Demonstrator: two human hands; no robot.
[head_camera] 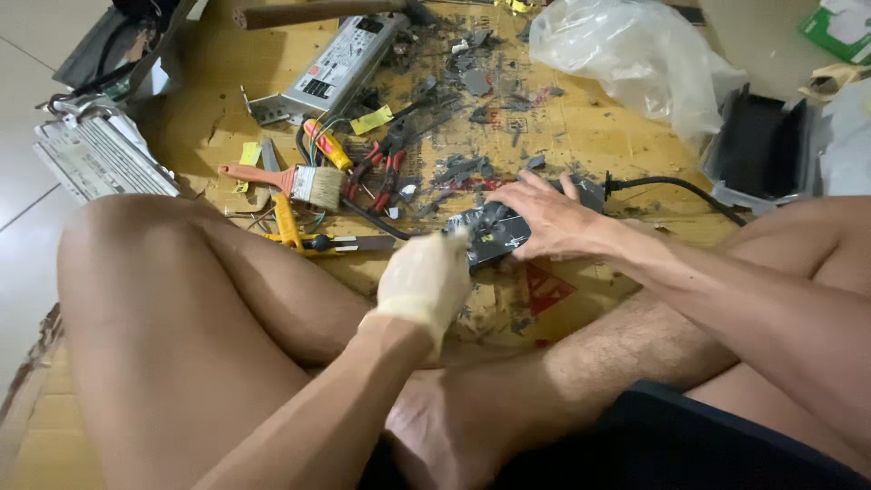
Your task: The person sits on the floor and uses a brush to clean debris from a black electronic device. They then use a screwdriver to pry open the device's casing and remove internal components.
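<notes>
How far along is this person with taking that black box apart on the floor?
Partway, it seems. Grey broken bits already litter the cardboard, so much prying looks done. In hand: the bare right hand presses down the dark block with its black cable, while the gloved left hand works at its near end; its tool, if any, is hidden. The block looks largely whole, so more remains.

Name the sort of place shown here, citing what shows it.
Probably an informal floor workspace for taking electronics apart: flattened cardboard as work surface, a metal power-supply box, pliers and grey debris.
</notes>
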